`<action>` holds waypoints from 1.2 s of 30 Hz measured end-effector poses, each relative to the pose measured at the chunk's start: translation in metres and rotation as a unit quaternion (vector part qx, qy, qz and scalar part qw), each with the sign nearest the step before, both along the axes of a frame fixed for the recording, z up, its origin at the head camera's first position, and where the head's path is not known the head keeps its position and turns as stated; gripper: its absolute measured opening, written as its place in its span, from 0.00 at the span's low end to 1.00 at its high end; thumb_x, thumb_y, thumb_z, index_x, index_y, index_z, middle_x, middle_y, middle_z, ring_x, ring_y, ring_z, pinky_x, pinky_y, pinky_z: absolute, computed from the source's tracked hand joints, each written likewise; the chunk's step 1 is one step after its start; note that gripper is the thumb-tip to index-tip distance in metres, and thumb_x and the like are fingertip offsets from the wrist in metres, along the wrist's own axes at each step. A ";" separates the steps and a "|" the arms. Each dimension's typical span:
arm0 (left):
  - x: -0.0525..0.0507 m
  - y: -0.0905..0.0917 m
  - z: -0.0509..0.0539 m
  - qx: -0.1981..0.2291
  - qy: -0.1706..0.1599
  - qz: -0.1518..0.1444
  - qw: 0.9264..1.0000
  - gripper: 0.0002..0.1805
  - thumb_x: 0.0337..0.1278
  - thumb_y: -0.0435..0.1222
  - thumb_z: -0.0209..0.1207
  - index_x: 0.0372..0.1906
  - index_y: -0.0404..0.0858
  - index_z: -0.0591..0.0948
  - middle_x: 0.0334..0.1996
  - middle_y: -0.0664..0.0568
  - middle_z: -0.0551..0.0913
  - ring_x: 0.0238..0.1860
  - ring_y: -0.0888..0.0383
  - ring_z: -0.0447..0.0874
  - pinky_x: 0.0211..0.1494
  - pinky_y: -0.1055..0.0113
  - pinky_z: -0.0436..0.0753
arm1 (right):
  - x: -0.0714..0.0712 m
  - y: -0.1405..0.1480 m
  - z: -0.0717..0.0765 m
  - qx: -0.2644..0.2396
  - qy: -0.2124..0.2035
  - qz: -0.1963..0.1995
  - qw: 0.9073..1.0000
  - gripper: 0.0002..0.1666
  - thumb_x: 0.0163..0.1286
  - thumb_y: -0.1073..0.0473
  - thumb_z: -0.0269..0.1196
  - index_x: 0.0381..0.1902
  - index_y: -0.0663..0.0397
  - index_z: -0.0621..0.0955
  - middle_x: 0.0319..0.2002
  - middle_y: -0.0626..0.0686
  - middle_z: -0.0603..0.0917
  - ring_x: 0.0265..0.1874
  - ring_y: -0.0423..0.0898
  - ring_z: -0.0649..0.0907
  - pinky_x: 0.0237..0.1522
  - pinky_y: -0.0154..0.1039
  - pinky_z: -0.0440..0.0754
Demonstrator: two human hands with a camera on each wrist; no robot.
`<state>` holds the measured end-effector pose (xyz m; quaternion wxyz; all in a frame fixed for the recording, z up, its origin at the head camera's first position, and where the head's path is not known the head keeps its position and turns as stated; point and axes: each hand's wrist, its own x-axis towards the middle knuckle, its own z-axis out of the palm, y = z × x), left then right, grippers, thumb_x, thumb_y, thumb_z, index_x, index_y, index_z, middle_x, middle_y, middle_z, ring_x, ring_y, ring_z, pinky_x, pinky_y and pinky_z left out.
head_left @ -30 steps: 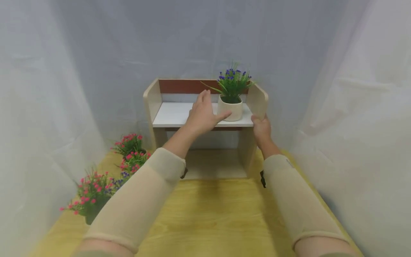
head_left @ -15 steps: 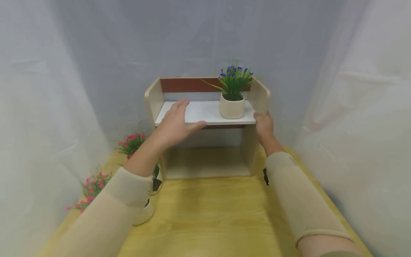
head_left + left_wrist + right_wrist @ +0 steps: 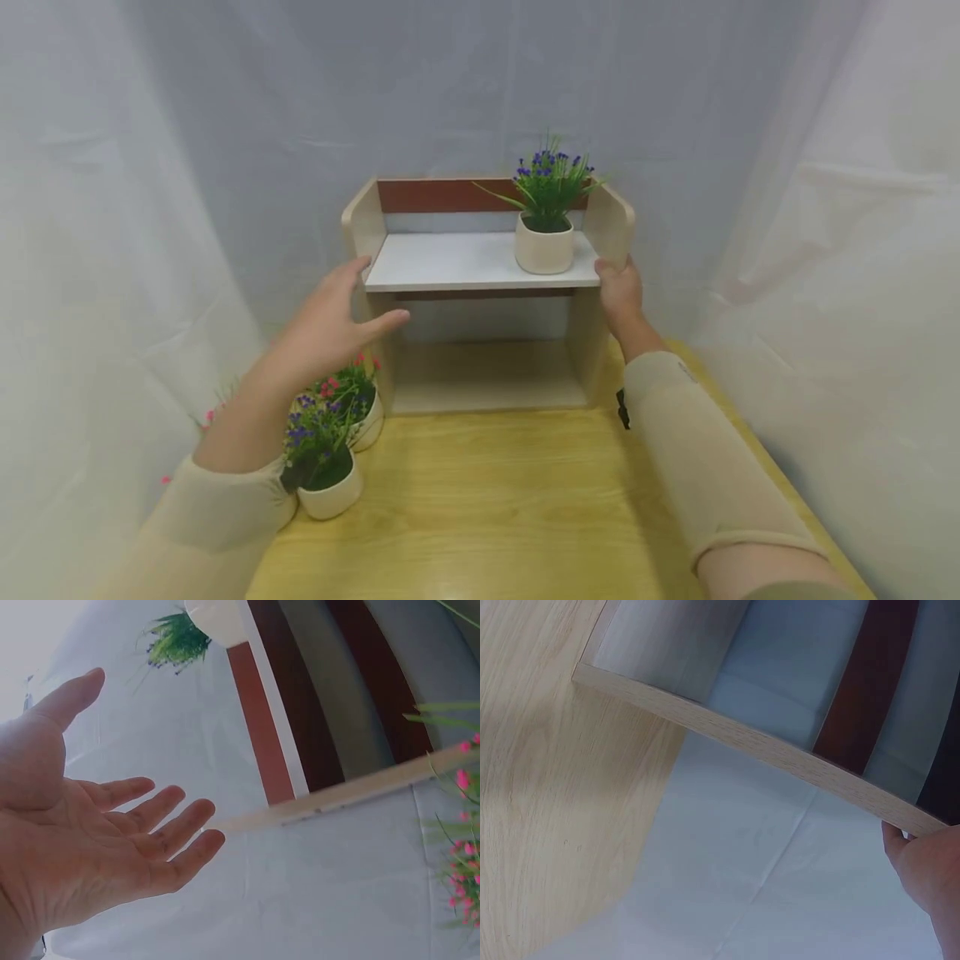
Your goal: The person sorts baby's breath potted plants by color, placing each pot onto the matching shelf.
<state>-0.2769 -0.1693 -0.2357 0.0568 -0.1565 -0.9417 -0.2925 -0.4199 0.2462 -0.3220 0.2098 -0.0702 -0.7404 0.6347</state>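
Note:
A small two-tier wooden shelf [image 3: 450, 260] with a white upper board stands on the table. On the right of that board sits a purple-flowered potted plant [image 3: 544, 250] in a cream pot. My right hand [image 3: 621, 298] grips the shelf's right side panel [image 3: 609, 225]; the right wrist view shows fingers behind this panel. My left hand [image 3: 318, 333] is in front of the shelf's left side panel, thumb spread and fingers extended, holding nothing. In the left wrist view, the palm of the left hand [image 3: 97, 832] shows apart from the shelf.
Below my left forearm, a second purple-flowered pot [image 3: 330, 493] and a pink-flowered pot [image 3: 369, 425] stand on the wooden table [image 3: 480, 500]. More pink flowers are partly hidden behind the forearm. Pale sheeting [image 3: 465, 92] hangs behind and on both sides.
My left hand has moved from beside the potted plant on the shelf leftward and down to the left side panel. The plant stays on the board, and my right hand keeps its grip.

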 end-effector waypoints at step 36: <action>0.087 -0.125 -0.127 0.072 -0.010 0.122 0.990 0.42 0.77 0.53 0.64 0.81 0.32 0.64 0.73 0.29 0.76 0.62 0.31 0.87 0.59 0.39 0.91 | 0.003 -0.003 0.002 -0.007 -0.010 -0.004 1.000 0.37 0.85 0.51 0.55 0.86 0.51 0.62 0.84 0.56 0.68 0.84 0.53 0.66 0.90 0.49 0.56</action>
